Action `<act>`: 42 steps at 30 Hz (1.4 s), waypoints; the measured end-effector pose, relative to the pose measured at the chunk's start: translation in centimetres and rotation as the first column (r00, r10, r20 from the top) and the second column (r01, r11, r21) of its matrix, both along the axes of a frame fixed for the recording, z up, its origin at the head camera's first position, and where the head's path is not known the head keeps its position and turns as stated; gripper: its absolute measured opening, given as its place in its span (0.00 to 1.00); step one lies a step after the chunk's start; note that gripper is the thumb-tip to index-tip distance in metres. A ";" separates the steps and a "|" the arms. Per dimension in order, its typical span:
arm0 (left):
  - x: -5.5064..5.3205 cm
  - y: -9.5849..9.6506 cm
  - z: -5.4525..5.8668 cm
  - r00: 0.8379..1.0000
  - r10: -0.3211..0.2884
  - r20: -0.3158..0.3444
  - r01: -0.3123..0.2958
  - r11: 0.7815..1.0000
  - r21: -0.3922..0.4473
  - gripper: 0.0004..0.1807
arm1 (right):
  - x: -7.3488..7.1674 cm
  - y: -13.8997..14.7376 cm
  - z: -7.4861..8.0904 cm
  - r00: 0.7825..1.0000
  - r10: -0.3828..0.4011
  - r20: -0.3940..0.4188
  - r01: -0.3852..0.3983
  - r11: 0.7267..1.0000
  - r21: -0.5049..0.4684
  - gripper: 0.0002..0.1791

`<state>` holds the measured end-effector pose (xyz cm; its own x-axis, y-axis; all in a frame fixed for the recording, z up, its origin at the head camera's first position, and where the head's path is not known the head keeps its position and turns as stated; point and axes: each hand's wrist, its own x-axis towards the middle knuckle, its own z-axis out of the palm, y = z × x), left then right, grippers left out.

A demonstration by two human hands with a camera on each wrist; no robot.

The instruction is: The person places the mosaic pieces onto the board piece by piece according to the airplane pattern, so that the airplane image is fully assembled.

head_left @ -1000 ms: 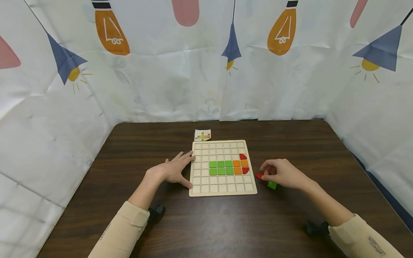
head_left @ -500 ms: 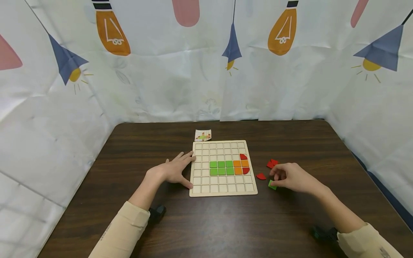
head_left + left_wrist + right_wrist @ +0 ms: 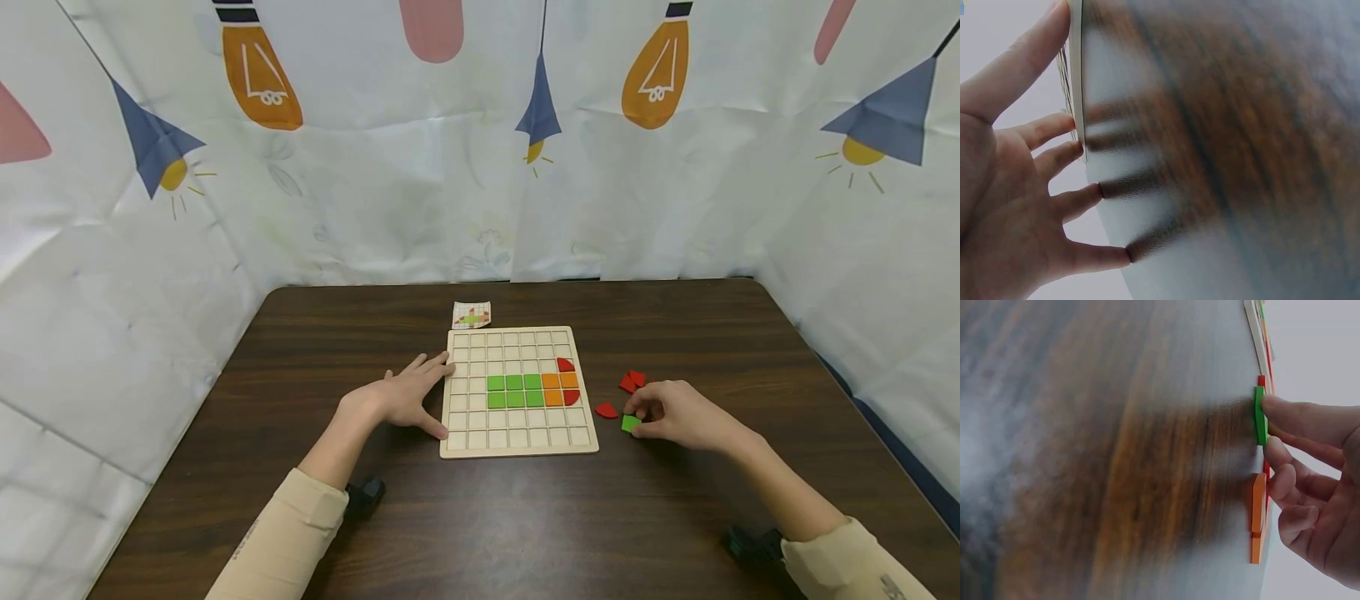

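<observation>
My left hand (image 3: 401,397) is spread at the left edge of a wooden grid board (image 3: 480,437), its thumb and fingertips touching the rim. Green square tiles (image 3: 514,390), orange ones (image 3: 552,389) and two red rounded pieces (image 3: 571,397) sit in the grid. Right of the board, my right hand (image 3: 678,414) pinches a green square tile (image 3: 630,424) at its edge, fingers curled. In the right wrist view, the thumb meets that green tile (image 3: 1260,419) low at the tabletop. A red rounded piece (image 3: 607,410) lies between tile and board.
More red pieces (image 3: 632,381) lie just beyond my right hand. Orange pieces (image 3: 1257,512) show beside the hand in the right wrist view; the hand hides them from the head view. A small pattern card (image 3: 472,315) lies behind the board on the dark wooden table (image 3: 495,517).
My right hand has moved right from the red piece to the green tile, uncovering red pieces behind. The green tile has turned and shifted slightly. My left hand stays put.
</observation>
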<state>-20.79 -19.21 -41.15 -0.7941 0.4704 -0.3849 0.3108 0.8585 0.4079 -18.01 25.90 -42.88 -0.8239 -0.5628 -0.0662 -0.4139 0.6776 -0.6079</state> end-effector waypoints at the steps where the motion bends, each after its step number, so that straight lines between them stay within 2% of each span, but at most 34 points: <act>1: 0.0 0.0 0.0 1.000 0.000 0.001 0.000 1.000 -0.002 0.59 | -0.1 0.0 -0.1 1.000 0.005 -0.014 -0.005 1.000 0.003 0.11; 6: 0.0 0.0 0.1 1.000 0.002 0.002 -0.002 1.000 -0.001 0.59 | -0.4 -0.3 -0.4 0.997 0.037 -0.073 -0.038 0.999 -0.010 0.13; 12: 0.0 -0.1 0.0 1.000 0.002 0.004 -0.002 1.000 -0.002 0.59 | -0.6 -0.4 -0.4 0.993 0.016 -0.117 -0.015 1.000 0.006 0.14; 17: 0.0 -0.1 0.0 1.000 0.002 0.006 -0.002 1.000 -0.005 0.59 | -0.8 -0.3 -0.3 0.996 0.007 -0.094 -0.003 0.999 0.042 0.15; 23: -0.1 -0.1 0.0 1.000 -0.001 0.005 0.001 1.000 -0.001 0.59 | -1.0 -0.5 -0.2 0.997 0.004 -0.083 0.001 0.999 0.051 0.12; 31: -0.1 -0.1 0.0 1.000 -0.004 0.003 0.004 1.000 0.003 0.59 | -1.1 -0.6 -0.1 0.997 0.019 -0.081 -0.016 0.999 0.033 0.08; 42: 0.0 -0.1 0.0 1.000 -0.002 0.006 0.002 1.000 0.014 0.59 | -1.4 -1.2 0.3 0.998 -0.016 -0.068 0.017 1.000 0.009 0.10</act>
<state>-20.80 -19.35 -41.18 -0.7906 0.4777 -0.3832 0.3101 0.8518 0.4222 -19.39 24.74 -42.57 -0.8359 -0.5486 -0.0156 -0.4425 0.6904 -0.5723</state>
